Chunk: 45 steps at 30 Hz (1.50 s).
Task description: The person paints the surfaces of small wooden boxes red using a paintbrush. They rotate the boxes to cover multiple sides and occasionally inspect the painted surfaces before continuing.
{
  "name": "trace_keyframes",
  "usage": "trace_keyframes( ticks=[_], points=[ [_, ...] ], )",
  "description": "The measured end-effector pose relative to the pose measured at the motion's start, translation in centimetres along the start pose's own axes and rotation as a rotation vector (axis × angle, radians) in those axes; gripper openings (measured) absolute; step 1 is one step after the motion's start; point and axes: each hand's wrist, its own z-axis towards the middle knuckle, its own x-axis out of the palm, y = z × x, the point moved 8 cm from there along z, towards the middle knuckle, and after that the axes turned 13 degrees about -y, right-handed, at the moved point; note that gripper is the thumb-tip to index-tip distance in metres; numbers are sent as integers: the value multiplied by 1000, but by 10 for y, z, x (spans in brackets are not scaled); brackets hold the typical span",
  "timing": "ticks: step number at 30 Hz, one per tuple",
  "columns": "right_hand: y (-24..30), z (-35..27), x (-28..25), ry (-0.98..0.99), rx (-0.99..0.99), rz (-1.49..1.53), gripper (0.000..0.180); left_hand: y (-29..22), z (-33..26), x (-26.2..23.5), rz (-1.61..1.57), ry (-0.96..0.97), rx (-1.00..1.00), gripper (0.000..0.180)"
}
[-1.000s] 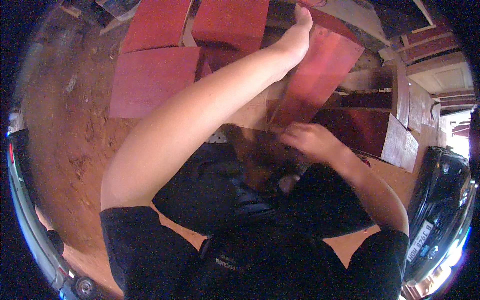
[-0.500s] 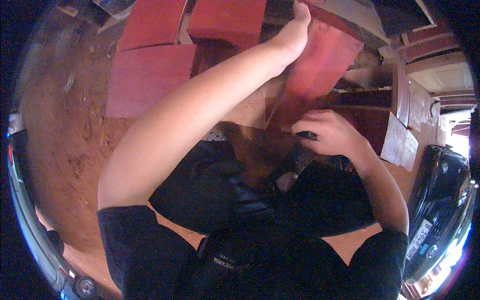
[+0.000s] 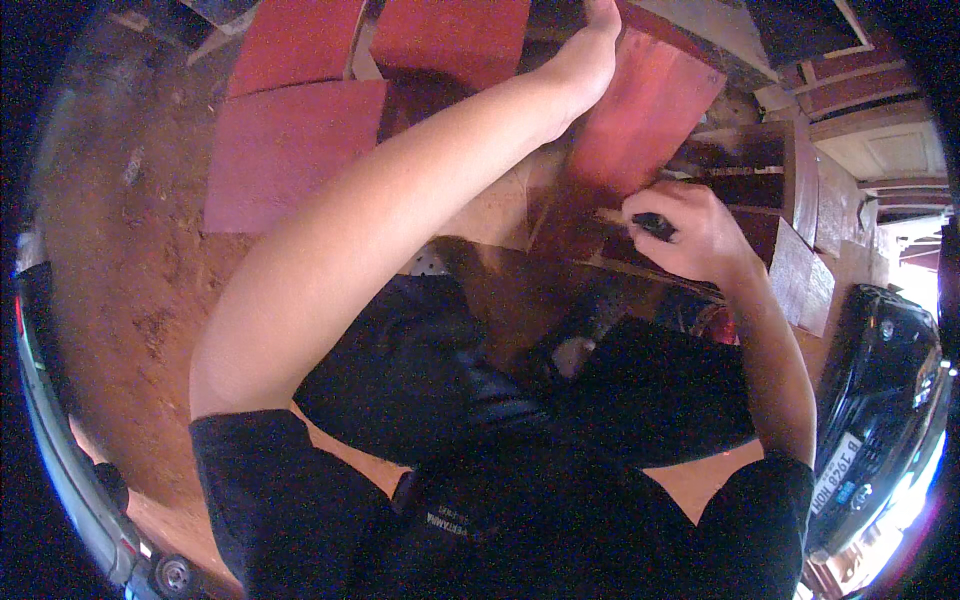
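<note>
A long red-painted wooden piece [image 3: 645,115], like a panel or drawer front, slants in front of me at the upper middle. Against its far left edge rests my left hand [image 3: 590,60], whose fingers are mostly cut off by the top of the picture. My right hand [image 3: 695,230] is closed around a small black tool [image 3: 655,226] near the piece's lower end. A short pale part sticks out to the left of that fist; what kind of tool it is I cannot make out. Below the fist lies a dark red wooden frame [image 3: 650,250].
Other red wooden boxes [image 3: 450,40] and a flat red panel [image 3: 295,155] lie at the upper left on brown ground [image 3: 130,270]. An open wooden cabinet [image 3: 745,160] stands right of my right hand. A black car [image 3: 880,400] is at far right, another vehicle [image 3: 75,480] at far left.
My right hand has moved up and to the right with the black tool, closer to the red piece's lower end. My left hand has hardly moved.
</note>
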Motion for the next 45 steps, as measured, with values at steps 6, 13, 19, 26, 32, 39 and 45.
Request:
trace_keyframes(
  ticks=[6, 13, 19, 26, 32, 39, 45],
  points=[
    [2, -8, 15, 104, -10, 128, 19, -1, -1, 1, 45, -30, 13, 84],
    [-5, -26, 94, 388, -77, -24, 32, 2, -4, -2, 66, -28, 31, 83],
    [-5, -6, 13, 159, 27, -101, 23, 6, -4, -9, 53, -45, 2, 82],
    [28, 8, -94, -266, 9, -226, 18, 0, -2, -6, -72, 5, 125, 78],
    [41, -8, -126, -474, 106, -224, 22, 0, -19, -14, -157, 94, 214, 73],
    [55, -7, -51, -44, -76, 18, 18, 21, -33, -7, -121, 115, 16, 77],
    [38, -6, -83, -294, 109, -12, 21, 26, -36, -29, -55, -114, 89, 75]
  ],
)
